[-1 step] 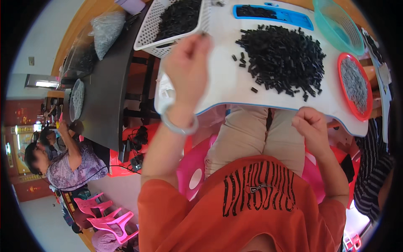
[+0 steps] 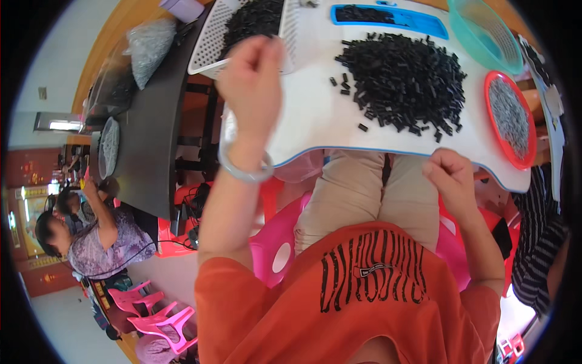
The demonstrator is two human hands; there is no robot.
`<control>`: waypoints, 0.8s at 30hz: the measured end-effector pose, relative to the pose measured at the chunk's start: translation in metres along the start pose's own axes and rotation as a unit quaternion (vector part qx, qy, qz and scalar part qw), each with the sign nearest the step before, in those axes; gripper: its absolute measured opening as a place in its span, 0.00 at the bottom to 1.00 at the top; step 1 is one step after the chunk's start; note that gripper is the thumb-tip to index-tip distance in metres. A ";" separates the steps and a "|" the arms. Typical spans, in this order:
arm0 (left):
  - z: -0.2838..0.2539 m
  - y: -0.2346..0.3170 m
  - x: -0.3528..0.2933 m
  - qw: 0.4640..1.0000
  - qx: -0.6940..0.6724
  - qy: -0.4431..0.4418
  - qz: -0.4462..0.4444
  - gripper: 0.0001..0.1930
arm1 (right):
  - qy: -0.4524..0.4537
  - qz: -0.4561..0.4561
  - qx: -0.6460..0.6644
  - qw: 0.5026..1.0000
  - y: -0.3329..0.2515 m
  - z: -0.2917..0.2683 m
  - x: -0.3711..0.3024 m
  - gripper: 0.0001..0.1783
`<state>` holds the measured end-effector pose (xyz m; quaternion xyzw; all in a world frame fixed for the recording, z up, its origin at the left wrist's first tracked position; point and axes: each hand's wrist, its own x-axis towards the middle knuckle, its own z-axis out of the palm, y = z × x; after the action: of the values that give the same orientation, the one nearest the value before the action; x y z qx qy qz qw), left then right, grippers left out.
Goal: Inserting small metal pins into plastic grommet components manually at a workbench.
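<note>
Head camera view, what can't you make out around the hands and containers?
All in the head view:
Left hand: blurred, fingers curled; whether it pinches anything is unclear.
Right hand: curled fingers hide whether it holds anything.
White basket: far end cut off by the top edge, near side partly behind the left hand.
Silvery pieces in the red dish: too small to tell their shapes.

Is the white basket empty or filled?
Not empty: black pieces lie in the basket, partly hidden behind the left hand.
</note>
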<state>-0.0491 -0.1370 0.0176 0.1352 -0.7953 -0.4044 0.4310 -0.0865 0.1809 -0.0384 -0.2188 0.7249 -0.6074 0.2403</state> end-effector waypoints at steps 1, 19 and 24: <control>-0.006 -0.010 0.020 0.996 0.069 0.025 0.052 0.09 | 0.004 0.003 -0.001 1.000 0.003 -0.007 0.003 0.09; 0.058 -0.015 -0.115 0.940 0.156 -0.264 0.152 0.12 | 0.180 -0.155 -0.354 0.905 0.032 -0.054 0.030 0.07; 0.064 -0.020 -0.117 0.948 0.104 -0.259 0.151 0.10 | 0.183 -0.164 -0.355 0.902 0.036 -0.057 0.027 0.06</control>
<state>-0.0338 -0.0502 -0.0844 -0.0513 -0.9284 -0.2705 0.2497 -0.1434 0.2143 -0.0674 -0.2905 0.8774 -0.3704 -0.0932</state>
